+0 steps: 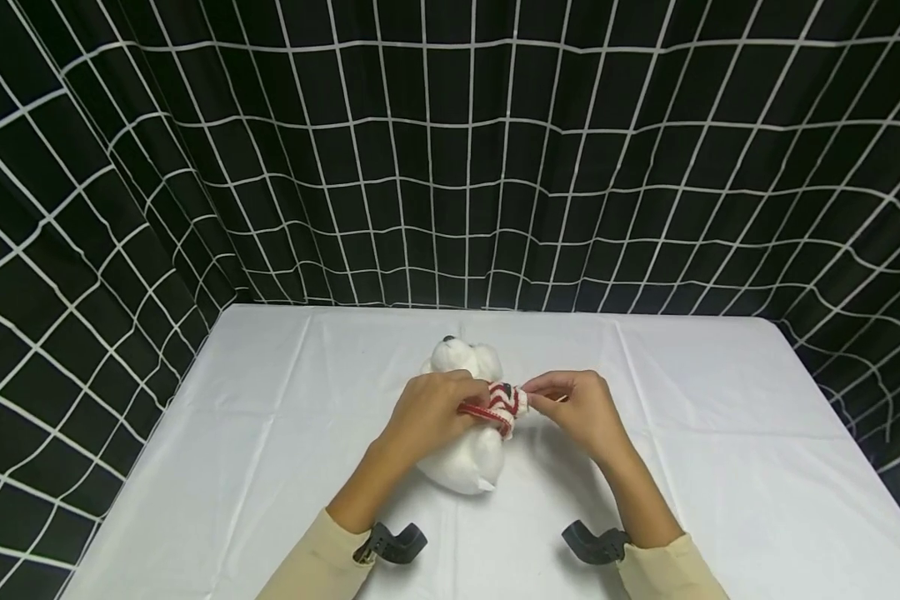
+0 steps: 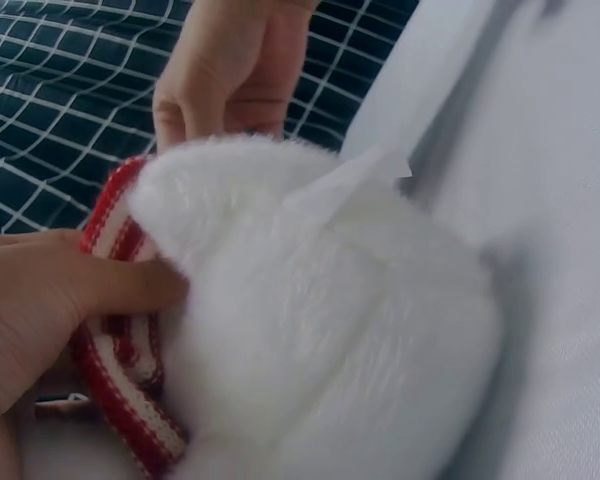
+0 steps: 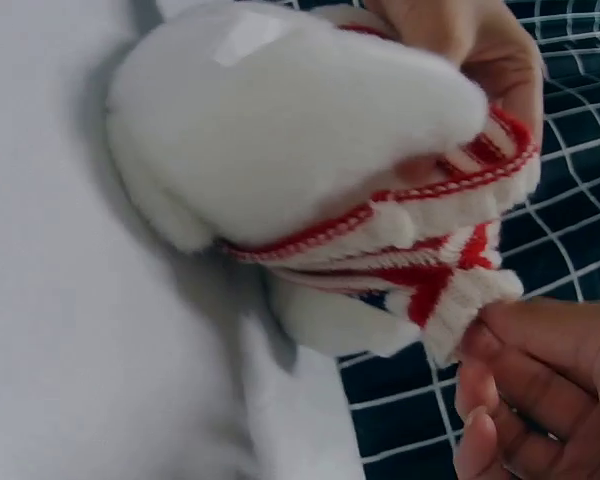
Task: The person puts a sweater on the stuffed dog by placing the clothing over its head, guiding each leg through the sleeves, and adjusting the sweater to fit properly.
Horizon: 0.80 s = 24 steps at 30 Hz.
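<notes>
A white plush animal [image 1: 450, 467] lies on its back or side on the table, its dark-nosed head pointing away from me. Round its upper body sits a small knitted sweater [image 1: 501, 408] in red and cream stripes. My left hand [image 1: 431, 412] grips the sweater's red-edged hem, the thumb pressed between knit and fur in the left wrist view. On the other side, my right hand [image 1: 581, 412] pinches the cream ribbed cuff [image 3: 465, 310] of a sleeve between thumb and fingers, pulled out from the toy. A white fabric tag [image 2: 355, 190] sticks up from the plush.
A table [image 1: 307, 467] covered in creased white cloth lies under the toy. Black curtains [image 1: 450, 150] with a white grid hang behind it and at both sides. Dark curved wrist mounts [image 1: 397, 543] project inward from both forearms.
</notes>
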Each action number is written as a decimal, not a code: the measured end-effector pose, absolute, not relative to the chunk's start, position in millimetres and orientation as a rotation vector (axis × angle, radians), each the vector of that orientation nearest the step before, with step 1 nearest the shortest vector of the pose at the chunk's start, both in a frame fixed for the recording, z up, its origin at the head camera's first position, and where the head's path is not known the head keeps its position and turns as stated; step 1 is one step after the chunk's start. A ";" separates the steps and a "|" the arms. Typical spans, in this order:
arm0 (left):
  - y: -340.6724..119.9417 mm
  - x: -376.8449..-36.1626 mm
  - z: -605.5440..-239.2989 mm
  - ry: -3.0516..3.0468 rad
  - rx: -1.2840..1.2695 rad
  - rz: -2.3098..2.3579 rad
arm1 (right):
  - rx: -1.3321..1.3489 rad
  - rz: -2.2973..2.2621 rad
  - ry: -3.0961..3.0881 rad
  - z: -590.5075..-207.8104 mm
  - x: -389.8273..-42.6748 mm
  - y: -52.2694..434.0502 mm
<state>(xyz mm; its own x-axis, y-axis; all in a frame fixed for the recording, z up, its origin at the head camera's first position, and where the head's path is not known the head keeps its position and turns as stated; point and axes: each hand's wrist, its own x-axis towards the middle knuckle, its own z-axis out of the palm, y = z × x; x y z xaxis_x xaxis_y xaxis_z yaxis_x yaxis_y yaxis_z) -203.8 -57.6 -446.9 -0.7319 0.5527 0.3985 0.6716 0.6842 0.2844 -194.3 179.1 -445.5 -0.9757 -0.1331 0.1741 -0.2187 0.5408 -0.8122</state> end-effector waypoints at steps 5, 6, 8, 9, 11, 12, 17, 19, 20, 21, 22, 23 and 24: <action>-59.6 -203.0 -445.1 -2.622 -0.987 -0.648 | 0.291 1.529 -2.715 -450.4 -195.6 175.2; -59.7 -202.9 -445.1 -2.624 -0.991 -0.652 | 0.275 1.528 -2.722 -450.9 -195.3 175.1; -59.9 -202.9 -445.5 -2.628 -0.996 -0.650 | 0.255 1.532 -2.736 -452.3 -194.9 175.2; -59.8 -202.8 -445.6 -2.630 -0.997 -0.649 | 0.249 1.546 -2.738 -453.3 -194.8 175.1; -59.5 -202.6 -445.9 -2.633 -0.993 -0.656 | 0.263 1.591 -2.727 -454.5 -194.9 174.8; -59.2 -202.5 -445.8 -2.634 -0.989 -0.664 | 0.277 1.613 -2.716 -454.9 -194.9 174.5; -57.3 -202.6 -445.1 -2.640 -0.954 -0.726 | 0.346 1.659 -2.691 -455.2 -195.6 171.5; -56.8 -202.9 -445.3 -2.648 -0.946 -0.752 | 0.364 1.634 -2.716 -455.4 -195.7 169.8; -56.8 -203.0 -445.5 -2.652 -0.944 -0.761 | 0.372 1.624 -2.731 -455.4 -195.7 169.1; -56.8 -203.2 -445.6 -2.656 -0.943 -0.771 | 0.379 1.618 -2.748 -455.6 -195.5 168.3; -56.9 -203.3 -445.8 -2.660 -0.943 -0.775 | 0.382 1.618 -2.763 -455.8 -195.3 167.6; -56.9 -203.5 -446.0 -2.663 -0.947 -0.779 | 0.386 1.622 -2.771 -456.1 -195.0 167.1; -57.0 -203.9 -446.4 -2.666 -0.950 -0.782 | 0.391 1.629 -2.775 -456.4 -194.7 166.8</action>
